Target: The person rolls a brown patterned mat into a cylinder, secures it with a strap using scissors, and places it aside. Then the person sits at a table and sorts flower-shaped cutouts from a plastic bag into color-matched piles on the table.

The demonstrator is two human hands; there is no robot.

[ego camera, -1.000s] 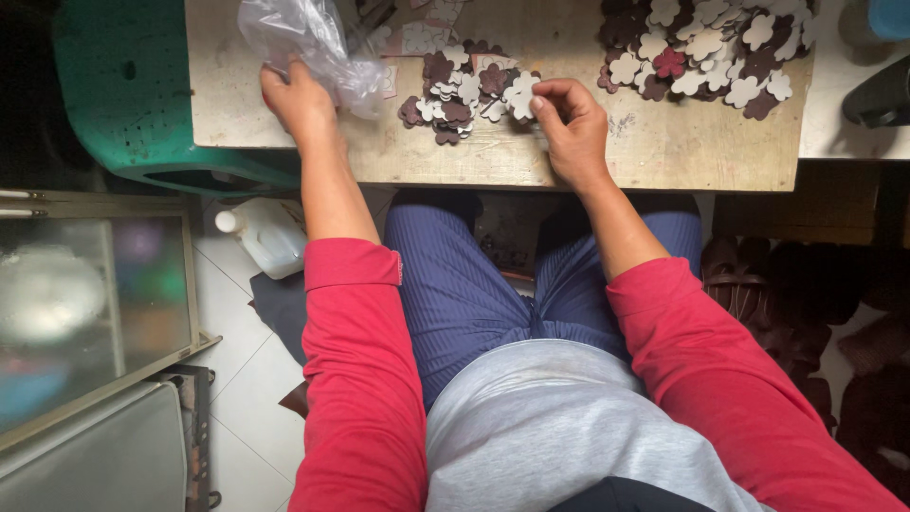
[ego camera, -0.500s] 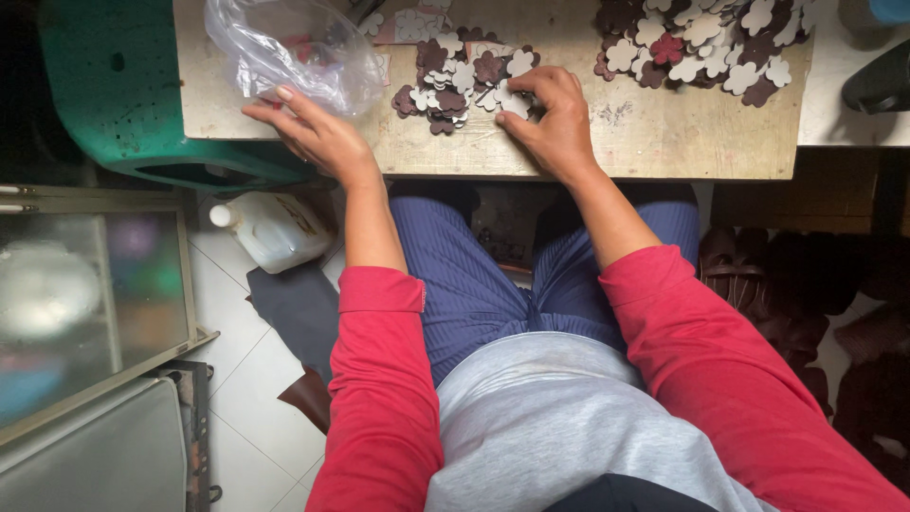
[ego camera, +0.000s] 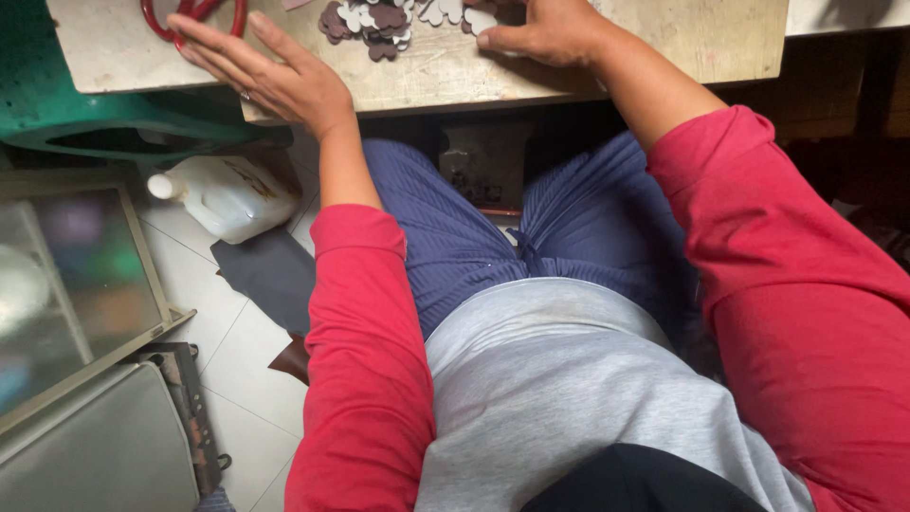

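My left hand lies flat with fingers spread on the near edge of a worn wooden board, its fingertips next to red scissor handles at the top left. My right hand rests on the board with fingers curled over the right side of a small heap of dark maroon and white flower-shaped cut-outs. Whether it pinches one is hidden. Both arms wear red sleeves.
A green plastic stool or tub stands left of the board. Below it on the tiled floor lie a white plastic jug and a dark leather scrap. A glass-topped case fills the left side.
The view has tilted down towards my lap. My left hand has left the clear plastic bag and now lies flat by the scissors; the bag is out of view.
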